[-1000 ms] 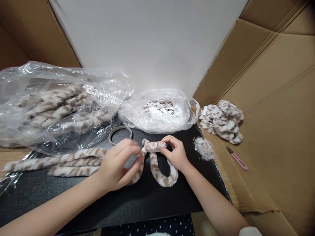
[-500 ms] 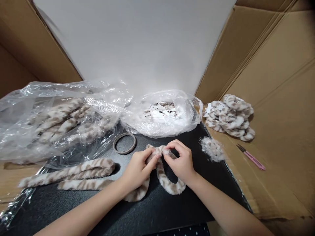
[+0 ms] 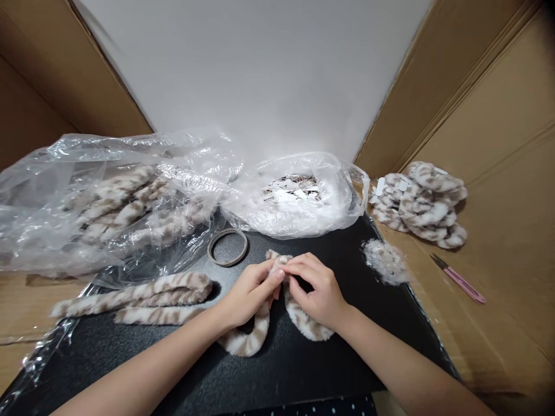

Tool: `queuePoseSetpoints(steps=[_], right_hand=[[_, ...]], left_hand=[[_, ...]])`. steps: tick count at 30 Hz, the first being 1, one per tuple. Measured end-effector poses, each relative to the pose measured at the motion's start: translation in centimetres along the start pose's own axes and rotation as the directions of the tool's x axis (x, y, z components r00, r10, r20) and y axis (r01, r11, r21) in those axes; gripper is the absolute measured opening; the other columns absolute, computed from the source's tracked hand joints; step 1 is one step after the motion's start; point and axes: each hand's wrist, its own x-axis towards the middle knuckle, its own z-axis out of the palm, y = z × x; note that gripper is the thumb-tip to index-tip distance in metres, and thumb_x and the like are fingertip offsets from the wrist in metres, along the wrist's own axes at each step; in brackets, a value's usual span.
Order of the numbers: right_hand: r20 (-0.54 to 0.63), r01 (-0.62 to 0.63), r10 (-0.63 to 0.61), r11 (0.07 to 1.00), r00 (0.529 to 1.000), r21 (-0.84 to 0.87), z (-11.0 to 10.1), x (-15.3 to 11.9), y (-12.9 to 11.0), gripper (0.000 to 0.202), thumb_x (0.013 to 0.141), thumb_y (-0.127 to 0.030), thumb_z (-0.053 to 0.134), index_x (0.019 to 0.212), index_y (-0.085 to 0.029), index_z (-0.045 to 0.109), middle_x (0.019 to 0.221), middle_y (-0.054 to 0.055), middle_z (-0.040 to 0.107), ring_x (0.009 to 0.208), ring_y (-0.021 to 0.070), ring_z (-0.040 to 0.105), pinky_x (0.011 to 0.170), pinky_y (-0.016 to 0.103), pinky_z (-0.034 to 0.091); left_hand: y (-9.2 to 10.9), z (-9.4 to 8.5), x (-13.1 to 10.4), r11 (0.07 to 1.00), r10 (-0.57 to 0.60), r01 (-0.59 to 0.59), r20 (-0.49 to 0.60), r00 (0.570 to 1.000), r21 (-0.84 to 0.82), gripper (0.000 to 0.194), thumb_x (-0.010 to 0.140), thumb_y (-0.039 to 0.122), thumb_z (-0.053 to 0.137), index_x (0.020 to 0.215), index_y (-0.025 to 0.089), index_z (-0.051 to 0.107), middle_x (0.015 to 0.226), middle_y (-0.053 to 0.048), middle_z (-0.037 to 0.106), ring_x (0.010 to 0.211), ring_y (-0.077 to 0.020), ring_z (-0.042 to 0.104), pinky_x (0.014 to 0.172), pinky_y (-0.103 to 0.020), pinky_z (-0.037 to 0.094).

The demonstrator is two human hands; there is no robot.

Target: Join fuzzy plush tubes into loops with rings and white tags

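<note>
Near the middle of the black work surface [image 3: 347, 364], my left hand [image 3: 251, 292] pinches a fluffy white-and-brown fur strip [image 3: 249, 344] at its bunched middle. My right hand [image 3: 318, 289] touches the same bunched spot with its fingertips, thumb and fingers close together. Loops of the strip hang below both hands and rest on the surface. Whatever lies between the fingertips is mostly hidden. Just behind my left hand lies a grey-brown ring [image 3: 228, 247]. Folded fur strips [image 3: 169, 289] lie to the left, partly behind my left forearm.
Clear plastic wrap [image 3: 56, 190] at the left covers more fur strips. A plastic bag [image 3: 299, 222] holding white tags stands at the back. On cardboard at the right lie a pile of tagged fur pieces [image 3: 425, 202] and pink-handled snips [image 3: 459, 280], with a fluff clump [image 3: 385, 261] nearby.
My right hand has moved left, its fingertips now against my left hand's at the bunched fur. The whole view has shifted slightly, so the surroundings sit further right.
</note>
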Motion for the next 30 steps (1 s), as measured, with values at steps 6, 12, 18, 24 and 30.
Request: queuePoseSetpoints(steps=[6,12,18,24,30], right_hand=[[0.022,-0.321,0.329,0.901,0.944,0.293,-1.2,0.3,1.1,0.03,0.08,-0.004,0.05,0.082,-0.022,0.074,0.08,0.003,0.07,0.076,0.0158,0.066,0.069,0.029,0.054],[0.071,-0.297,0.289,0.927,0.955,0.23,-1.4,0.7,1.0,0.016,0.079,-0.015,0.068,0.093,-0.021,0.073,0.094,0.006,0.071,0.089,0.0184,0.066,0.081,0.032,0.053],[0.118,-0.274,0.255,0.939,0.96,0.208,-0.8,0.4,0.8,0.011,0.079,-0.021,0.073,0.09,-0.021,0.074,0.089,0.005,0.07,0.081,0.0172,0.066,0.073,0.03,0.054],[0.112,-0.198,0.181,0.965,0.977,0.172,-0.8,0.3,0.8,0.007,0.082,-0.018,0.068,0.085,-0.021,0.073,0.089,0.005,0.07,0.082,0.0174,0.067,0.073,0.031,0.055],[0.146,-0.243,0.219,0.954,0.965,0.175,-1.0,0.5,0.5,0.006,0.081,-0.018,0.069,0.086,-0.02,0.073,0.087,0.005,0.068,0.079,0.0164,0.065,0.071,0.029,0.053]], left_hand=[[0.1,-0.2,-0.2,0.999,-0.008,0.004,0.096,0.995,0.035,0.04,0.097,0.048,0.035,0.074,0.018,0.047,0.061,0.003,0.046,0.055,-0.0116,0.042,0.054,-0.024,0.037],[-0.2,-0.2,-0.1,0.988,-0.04,0.066,0.178,0.983,-0.143,0.039,0.096,0.047,0.037,0.07,0.019,0.043,0.062,0.003,0.04,0.056,-0.0113,0.038,0.053,-0.024,0.04],[-0.6,-0.5,0.1,0.962,-0.099,0.159,0.257,0.961,-0.223,0.032,0.094,0.044,0.037,0.074,0.02,0.043,0.061,0.004,0.035,0.055,-0.0116,0.034,0.052,-0.025,0.041],[-0.3,-0.6,0.1,0.994,-0.079,0.095,0.232,0.97,-0.058,0.045,0.096,0.05,0.029,0.067,0.019,0.044,0.062,0.002,0.042,0.059,-0.0134,0.044,0.059,-0.027,0.044],[0.0,-0.4,0.2,0.998,-0.052,0.061,0.221,0.974,-0.034,0.047,0.094,0.057,0.035,0.068,0.019,0.042,0.057,0.005,0.036,0.05,-0.0095,0.035,0.049,-0.023,0.038]])
